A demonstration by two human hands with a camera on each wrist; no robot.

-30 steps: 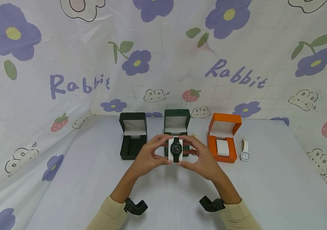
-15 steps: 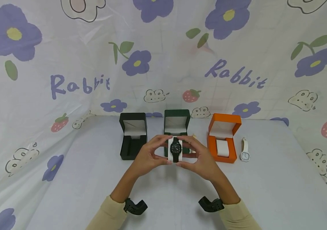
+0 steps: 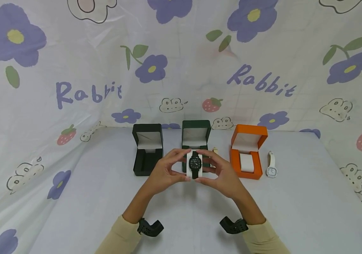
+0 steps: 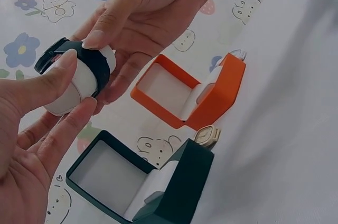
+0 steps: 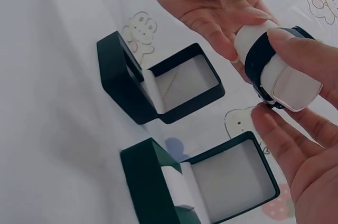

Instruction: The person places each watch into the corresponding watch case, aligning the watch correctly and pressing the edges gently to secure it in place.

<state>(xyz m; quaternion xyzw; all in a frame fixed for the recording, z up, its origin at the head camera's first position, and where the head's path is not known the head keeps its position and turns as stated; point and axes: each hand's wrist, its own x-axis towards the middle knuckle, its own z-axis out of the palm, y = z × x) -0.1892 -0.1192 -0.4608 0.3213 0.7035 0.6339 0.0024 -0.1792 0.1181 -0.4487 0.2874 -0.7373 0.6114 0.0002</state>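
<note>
A watch (image 3: 195,163) with a black dial and black strap is wrapped round a white watch cushion (image 4: 67,87), held up in front of the green box. My left hand (image 3: 165,173) grips the cushion from the left, thumb below and fingers above in the head view. From the right, my right hand (image 3: 223,173) holds the other side the same way. In the right wrist view, the strap (image 5: 259,57) circles the cushion and its buckle lies at the underside, close to the right fingertips. The green watch box (image 3: 196,131) stands open behind the hands, partly hidden by them.
To the left stands an open black watch box (image 3: 147,151). An open orange watch box (image 3: 250,132) with a white cushion stands to the right. Beside it lies a white-strapped watch (image 3: 271,165). A gold watch (image 4: 207,136) sits between the green and orange boxes.
Both hands keep their hold on the cushion and watch in nearly the same place. The right fingers shift slightly behind it; the boxes stay put.
</note>
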